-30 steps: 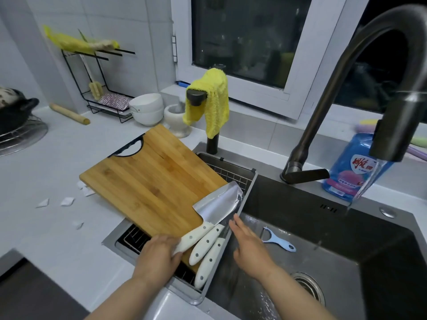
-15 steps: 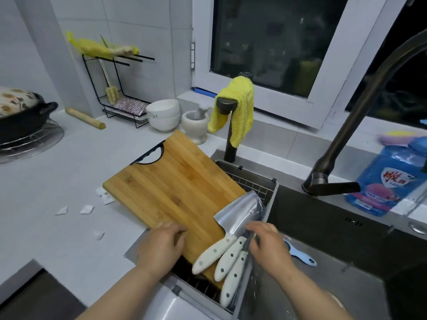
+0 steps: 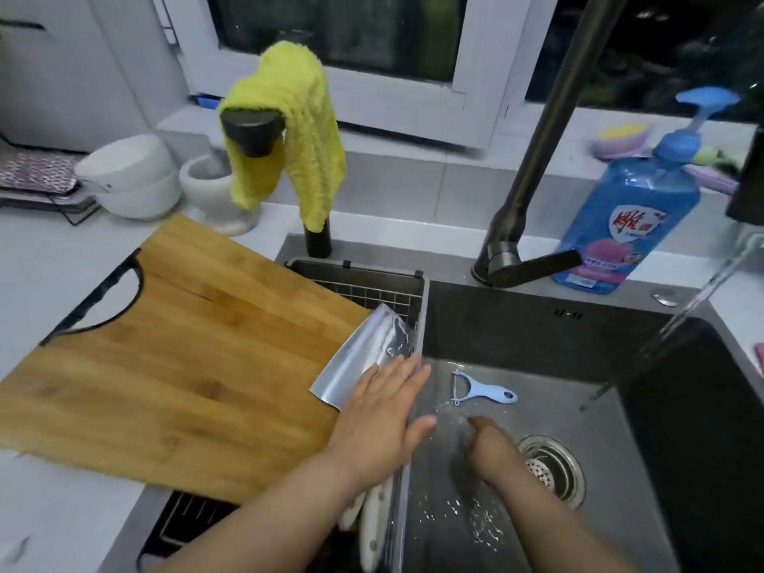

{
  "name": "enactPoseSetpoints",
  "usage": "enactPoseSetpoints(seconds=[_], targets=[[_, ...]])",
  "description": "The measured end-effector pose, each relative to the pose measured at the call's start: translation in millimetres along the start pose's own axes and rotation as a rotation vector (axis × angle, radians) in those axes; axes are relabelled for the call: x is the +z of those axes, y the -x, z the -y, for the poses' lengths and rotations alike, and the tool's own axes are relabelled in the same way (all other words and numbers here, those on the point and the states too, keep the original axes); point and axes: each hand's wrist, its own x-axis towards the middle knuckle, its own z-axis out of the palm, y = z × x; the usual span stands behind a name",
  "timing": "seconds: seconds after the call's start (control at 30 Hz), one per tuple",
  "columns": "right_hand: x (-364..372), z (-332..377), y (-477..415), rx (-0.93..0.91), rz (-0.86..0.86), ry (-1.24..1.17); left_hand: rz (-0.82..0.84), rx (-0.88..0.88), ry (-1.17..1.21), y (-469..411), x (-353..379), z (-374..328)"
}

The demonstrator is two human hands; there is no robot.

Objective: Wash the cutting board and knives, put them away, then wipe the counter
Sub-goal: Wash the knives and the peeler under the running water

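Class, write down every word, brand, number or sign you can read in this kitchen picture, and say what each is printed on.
"雕": large red character on the label of the blue soap bottle; the smaller one beside it is too blurred to be sure of.
Small print lower on that label: too blurred to read.
Cutting board, knives, peeler: no writing visible.

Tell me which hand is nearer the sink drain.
Right. The right hand is just left of the drain; the left hand lies flat over the cleaver blade, farther left.
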Motion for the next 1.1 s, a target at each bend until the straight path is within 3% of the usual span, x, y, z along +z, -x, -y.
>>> enactPoseSetpoints(seconds=[0.17, 0.37, 0.47, 0.73, 0.87, 1.1], targets=[[-5.8, 2.4, -40.5, 0.063, 0.029, 0.005, 0.085, -0.026, -0.13, -14.9, 21.2, 4.5], [0.1, -4.3, -95.0, 0.088, -0.025, 0.168, -0.032, -0.001, -0.197, -14.8, 38.4, 12.0], [1.0, -8.1, -113.9, 0.117, -0.059, 0.258, -0.008, -0.031, -0.214, -16.2, 41.1, 14.1], [1.4, -12.5, -103.3, 0.064, -0.127, 0.425, -0.057, -0.015, -0.211, -16.1, 40.7, 13.4], [-2.4, -8.0, -80.6, 0.081, -0.114, 0.231, -0.126, 0.004, -0.236, -15.6, 42.5, 12.6], [-18.3, 1.9, -14.4, 0.034, -0.118, -0.471, -0.09, -0.016, -0.274, -17.5, 29.2, -1.2]])
